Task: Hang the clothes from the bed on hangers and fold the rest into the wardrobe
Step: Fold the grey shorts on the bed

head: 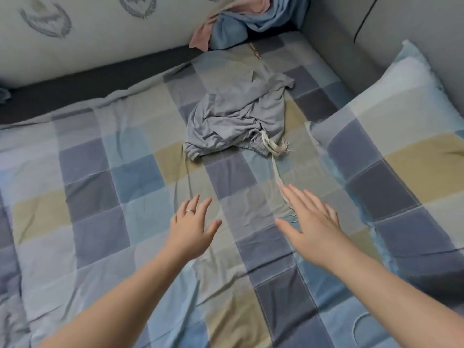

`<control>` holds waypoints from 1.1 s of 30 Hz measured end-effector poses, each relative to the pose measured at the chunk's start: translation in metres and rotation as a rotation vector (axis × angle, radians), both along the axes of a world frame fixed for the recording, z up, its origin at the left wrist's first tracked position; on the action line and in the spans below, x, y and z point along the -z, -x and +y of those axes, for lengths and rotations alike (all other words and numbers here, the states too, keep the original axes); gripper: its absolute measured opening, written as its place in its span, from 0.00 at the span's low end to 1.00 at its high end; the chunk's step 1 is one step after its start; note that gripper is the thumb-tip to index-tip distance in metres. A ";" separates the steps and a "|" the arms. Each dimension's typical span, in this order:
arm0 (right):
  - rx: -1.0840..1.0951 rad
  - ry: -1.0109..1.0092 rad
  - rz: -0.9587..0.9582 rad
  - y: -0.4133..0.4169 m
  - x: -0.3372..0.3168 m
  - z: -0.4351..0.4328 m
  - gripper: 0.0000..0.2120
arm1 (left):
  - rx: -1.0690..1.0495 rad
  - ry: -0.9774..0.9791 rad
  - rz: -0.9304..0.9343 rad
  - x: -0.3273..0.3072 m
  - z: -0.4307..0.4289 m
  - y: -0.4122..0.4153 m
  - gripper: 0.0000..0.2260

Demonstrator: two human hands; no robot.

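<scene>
We're reaching in, left hand (pixel 192 228) and right hand (pixel 310 226) both flat, fingers spread, holding nothing, hovering over the checked bedspread (pixel 105 187). The crumpled grey shorts (pixel 241 121) lie just ahead, between the two hands, and their drawstring (pixel 276 172) trails back to our right fingertips. Looks like the pick-up step. Next we need both hands on that waistband to shake it flat. More clothes (pixel 241 23) are heaped well beyond, at the bed's far edge.

Probably a home bedroom: a bed (pixel 100 222) under a checked sheet, a matching pillow (pixel 391 136), strewn clothes (pixel 238 116).
</scene>
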State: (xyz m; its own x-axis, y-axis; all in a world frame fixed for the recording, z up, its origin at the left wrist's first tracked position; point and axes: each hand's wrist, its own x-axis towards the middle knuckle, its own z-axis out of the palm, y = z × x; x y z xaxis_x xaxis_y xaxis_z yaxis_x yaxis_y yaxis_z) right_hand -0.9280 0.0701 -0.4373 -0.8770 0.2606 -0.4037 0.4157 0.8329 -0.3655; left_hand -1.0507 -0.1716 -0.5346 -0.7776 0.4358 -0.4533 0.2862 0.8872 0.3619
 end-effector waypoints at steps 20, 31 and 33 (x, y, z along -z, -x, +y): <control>-0.104 -0.222 0.227 0.293 0.248 0.078 0.32 | -0.297 0.052 0.472 0.251 0.069 0.247 0.27; -0.194 -0.218 0.093 0.492 0.256 0.112 0.38 | -0.285 0.126 0.395 0.245 0.071 0.252 0.29; -0.275 -0.220 0.063 0.506 0.260 0.112 0.35 | -0.285 0.124 0.409 0.247 0.071 0.251 0.28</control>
